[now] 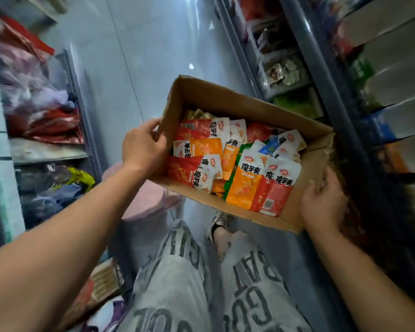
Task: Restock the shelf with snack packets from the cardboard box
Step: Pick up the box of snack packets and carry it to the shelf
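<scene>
Cardboard box [225, 101] is held up in both hands over the aisle floor [141, 56], top open, skewed w/ its right end nearer. It sits between the 2 shelf units, just beside the right shelf [320, 68] and well apart from the left shelf [46, 150].

L hand [143, 146]: bare forearm stretched fwd, back of hand up, grip holding the box's left end wall, fingers curled round its edge.

R hand [322, 202]: arm also stretched fwd, grip holding the near-right corner, fingertips hooked over the rim.

Snack packets [244, 178] lie loose inside the box in a jumbled pile, mostly orange, red and white, a few green and blue.

Below: grey lettered trousers [177, 283], a shoe [219, 221], and a pink round item [149, 200] under the box's left end.
</scene>
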